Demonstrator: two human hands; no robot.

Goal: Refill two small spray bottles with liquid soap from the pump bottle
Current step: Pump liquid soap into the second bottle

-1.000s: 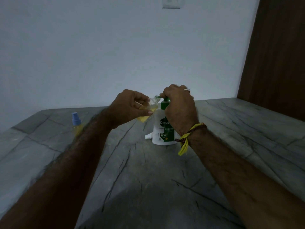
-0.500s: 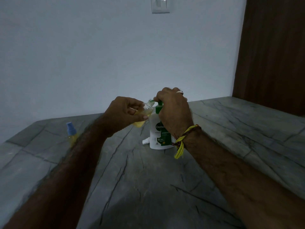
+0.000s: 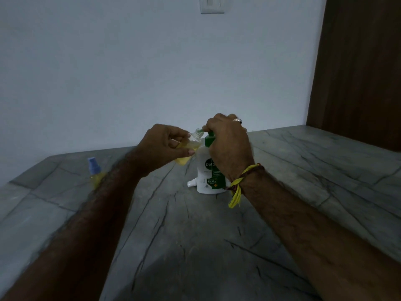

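A white pump bottle [image 3: 206,170] with a green label and green pump stands on the grey marble table [image 3: 195,246]. My right hand [image 3: 230,144] curls over the pump head from above, hiding most of it. My left hand [image 3: 165,146] grips a small clear spray bottle [image 3: 191,146] with yellow liquid, tilted so its open neck sits right at the pump nozzle. A white spray cap [image 3: 192,183] lies on the table by the pump bottle's base. A second small spray bottle [image 3: 94,171], with a blue cap and yellow liquid, stands at the left, partly behind my left forearm.
A pale wall with a switch plate [image 3: 212,5] rises behind the table. A dark wooden door [image 3: 358,66] stands at the right. The table's left edge [image 3: 13,181] runs close to the blue-capped bottle.
The view has shifted slightly. Both hands keep the same hold, with the small bottle's neck still at the pump nozzle.
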